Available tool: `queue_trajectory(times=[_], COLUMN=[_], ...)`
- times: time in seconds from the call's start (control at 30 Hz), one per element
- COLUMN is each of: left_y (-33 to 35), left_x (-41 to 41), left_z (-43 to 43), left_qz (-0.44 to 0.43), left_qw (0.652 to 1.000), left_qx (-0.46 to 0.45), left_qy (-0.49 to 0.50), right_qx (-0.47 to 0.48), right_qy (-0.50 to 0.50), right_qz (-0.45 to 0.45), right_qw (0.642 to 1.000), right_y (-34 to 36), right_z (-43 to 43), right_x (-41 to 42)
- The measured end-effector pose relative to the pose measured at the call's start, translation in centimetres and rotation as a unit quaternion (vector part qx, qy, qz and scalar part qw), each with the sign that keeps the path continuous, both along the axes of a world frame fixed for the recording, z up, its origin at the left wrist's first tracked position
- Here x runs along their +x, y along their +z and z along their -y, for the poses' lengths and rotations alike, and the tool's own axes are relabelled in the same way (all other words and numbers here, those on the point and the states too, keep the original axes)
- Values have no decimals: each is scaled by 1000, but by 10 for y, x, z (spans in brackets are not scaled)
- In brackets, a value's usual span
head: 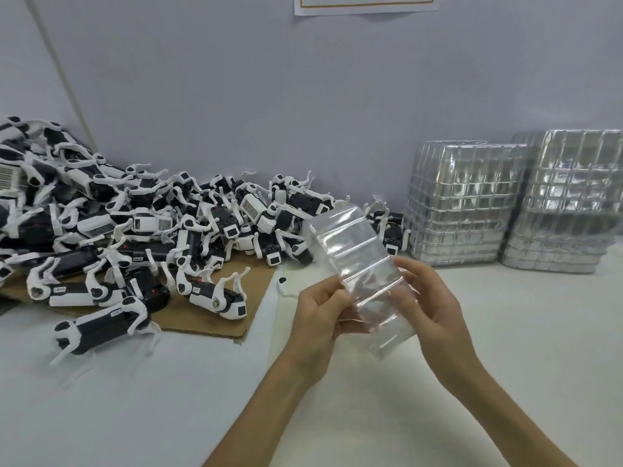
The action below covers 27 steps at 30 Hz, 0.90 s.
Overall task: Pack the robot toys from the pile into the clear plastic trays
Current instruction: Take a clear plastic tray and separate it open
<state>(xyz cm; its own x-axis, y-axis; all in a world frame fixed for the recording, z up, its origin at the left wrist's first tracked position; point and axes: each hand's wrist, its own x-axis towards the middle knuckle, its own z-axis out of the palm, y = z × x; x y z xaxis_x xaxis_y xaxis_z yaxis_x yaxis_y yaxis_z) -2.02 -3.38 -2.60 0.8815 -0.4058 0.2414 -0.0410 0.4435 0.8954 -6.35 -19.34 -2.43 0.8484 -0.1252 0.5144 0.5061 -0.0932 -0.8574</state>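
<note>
Both hands (320,318) (435,305) grip clear tray (360,264) above table (505,332).

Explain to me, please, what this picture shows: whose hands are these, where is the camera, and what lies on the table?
There is no machine here: a person works with bare hands, and the single camera sits on the person's head, looking forward and down. The left hand and the right hand together hold one clear plastic tray above the white table; it looks empty. On the left lies a big pile of black-and-white robot toys, partly on a cardboard sheet. On the right, by the wall, stand two stacks of clear trays.
</note>
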Motion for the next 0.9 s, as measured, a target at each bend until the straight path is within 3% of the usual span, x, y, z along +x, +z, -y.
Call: queue_trajectory(times=[0.2,0.3,0.43,0.9], left_y=[7,5,-6,-10], left_x=[1,-2,-1,6], left_z=[-10,-2,6,1], left_qz=[42,50,42,17], left_qw=[996,997,997,996], left_qx=[23,51,56,67], left_qy=[-74,-23,31,56], right_qx=[-89,-118,-105,-96], right_qy=[-13,-2,-29,-154], right_qz=[15,-18,-35,89], right_qw=[996,993,993,979], right_y=[1,-1,0,13], right_z=[7,5,12,38], right_x=[0,2,5,4])
